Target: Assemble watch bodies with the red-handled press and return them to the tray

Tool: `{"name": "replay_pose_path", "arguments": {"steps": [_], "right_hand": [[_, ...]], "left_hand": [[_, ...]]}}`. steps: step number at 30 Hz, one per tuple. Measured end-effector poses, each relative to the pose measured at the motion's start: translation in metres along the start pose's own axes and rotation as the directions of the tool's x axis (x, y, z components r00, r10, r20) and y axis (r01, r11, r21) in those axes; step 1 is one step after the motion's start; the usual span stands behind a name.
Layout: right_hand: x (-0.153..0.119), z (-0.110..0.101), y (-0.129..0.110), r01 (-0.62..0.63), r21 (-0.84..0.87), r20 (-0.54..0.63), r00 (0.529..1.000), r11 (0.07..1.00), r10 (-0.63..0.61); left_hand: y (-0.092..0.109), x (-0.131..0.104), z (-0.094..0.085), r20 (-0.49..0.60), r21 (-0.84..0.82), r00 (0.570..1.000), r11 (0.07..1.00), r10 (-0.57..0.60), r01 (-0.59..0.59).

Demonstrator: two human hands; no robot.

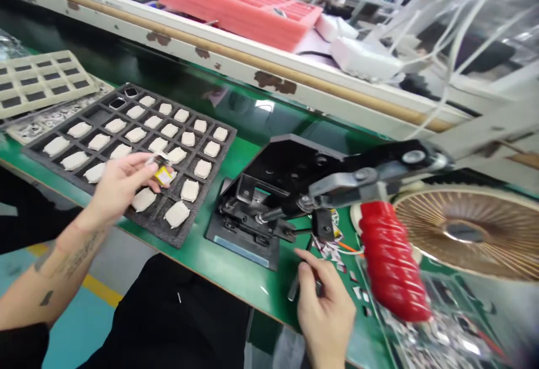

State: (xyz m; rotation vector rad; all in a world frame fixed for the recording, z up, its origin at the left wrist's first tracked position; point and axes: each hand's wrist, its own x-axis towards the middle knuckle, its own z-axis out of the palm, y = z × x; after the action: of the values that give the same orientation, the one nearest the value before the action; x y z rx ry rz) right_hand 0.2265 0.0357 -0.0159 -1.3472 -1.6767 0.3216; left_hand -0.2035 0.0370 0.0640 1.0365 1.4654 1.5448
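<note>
My left hand [126, 181] pinches a small electronic part with a yellow label [163, 176], just above a dark foam tray [166, 234]. Pale, squarish pieces [177, 213] fill most of the tray's pockets, and two black-framed ones lie in the far corner. On the right, my right hand [324, 301] has its fingers curled around a slim dark tool [293, 289], partly hidden, near the bench surface. Between the hands stands a black hand-operated press [269, 189] with a red ribbed handle [391, 262], which neither hand touches.
A cream tray [42, 96] lies at the far left over other trays. Beyond the worn ledge [236, 57] sits a pink foam tray [236, 12]. A fan [471, 228] and a clear bin of small parts [446, 324] stand right. Loose scraps lie beside the press.
</note>
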Motion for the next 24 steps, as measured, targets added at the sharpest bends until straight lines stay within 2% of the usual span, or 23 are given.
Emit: {"name": "replay_pose_path", "arguments": {"steps": [3,6,8,9,11,13,15,16,20,22,24], "right_hand": [[0.007,0.005,-0.006,0.089,-0.192,0.068,0.995,0.977,-0.077],[0.002,0.006,-0.023,0.155,-0.274,-0.060,0.982,0.949,-0.178],[-0.009,0.007,-0.042,0.250,-0.241,-0.126,0.950,0.938,-0.285],[-0.015,0.008,-0.052,0.319,-0.197,-0.109,0.932,0.927,-0.344],[-0.027,0.016,-0.073,0.438,-0.079,-0.008,0.898,0.896,-0.440],[-0.033,0.027,-0.089,0.495,-0.001,0.072,0.866,0.869,-0.494],[-0.033,0.038,-0.096,0.495,0.022,0.075,0.865,0.868,-0.495],[-0.032,0.043,-0.097,0.473,0.034,0.046,0.879,0.880,-0.474],[-0.030,0.052,-0.093,0.305,0.069,-0.154,0.944,0.950,-0.292],[-0.032,0.054,-0.091,0.289,0.016,-0.227,0.933,0.957,-0.278],[-0.036,0.057,-0.089,0.350,-0.051,-0.271,0.897,0.935,-0.350]], "left_hand": [[0.002,-0.030,0.033,0.108,-0.202,0.990,0.973,-0.094,0.115],[0.001,-0.061,0.060,0.275,-0.305,0.950,0.924,-0.148,0.232],[-0.001,-0.080,0.076,0.318,-0.316,0.938,0.918,-0.136,0.240],[-0.003,-0.089,0.084,0.320,-0.312,0.939,0.922,-0.125,0.229],[-0.006,-0.103,0.097,0.325,-0.290,0.939,0.934,-0.109,0.209],[-0.011,-0.111,0.108,0.358,-0.246,0.928,0.949,-0.100,0.197],[-0.017,-0.115,0.116,0.381,-0.206,0.920,0.962,-0.090,0.179],[-0.021,-0.116,0.119,0.382,-0.196,0.920,0.965,-0.089,0.175],[-0.036,-0.118,0.124,0.422,-0.177,0.903,0.969,-0.082,0.171],[-0.041,-0.121,0.126,0.448,-0.124,0.893,0.987,-0.034,0.100],[-0.042,-0.125,0.129,0.478,-0.104,0.878,0.993,0.004,0.052]]}}
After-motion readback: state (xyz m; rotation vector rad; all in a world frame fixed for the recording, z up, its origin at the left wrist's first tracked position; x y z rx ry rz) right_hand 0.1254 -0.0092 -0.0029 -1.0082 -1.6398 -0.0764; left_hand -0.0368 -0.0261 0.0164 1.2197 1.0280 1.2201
